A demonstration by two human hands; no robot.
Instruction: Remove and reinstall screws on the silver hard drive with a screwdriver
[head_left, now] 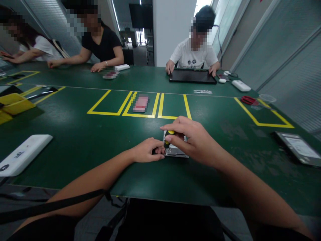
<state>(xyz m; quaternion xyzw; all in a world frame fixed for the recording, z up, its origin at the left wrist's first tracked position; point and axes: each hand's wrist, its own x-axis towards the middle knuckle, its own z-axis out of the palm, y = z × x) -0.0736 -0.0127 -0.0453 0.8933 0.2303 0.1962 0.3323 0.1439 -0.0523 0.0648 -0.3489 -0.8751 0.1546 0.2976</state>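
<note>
My right hand [192, 137] is closed round the black and yellow handle of a screwdriver [167, 140], held over a flat silver metal hard drive [176, 152] on the green table. My palm and fingers hide much of the drive, and the screwdriver's tip cannot be made out. At the drive's left edge, my left hand [148, 150] has its fingers curled in and grips the side.
A similar hard drive [298, 147] lies at the right. A white power bank [25, 155] is at the left, near yellow bins [16, 105]. Yellow tape [140, 115] marks the table [100, 134]. Across it, a person [193, 55] holds a black panel [192, 76]; two others sit left.
</note>
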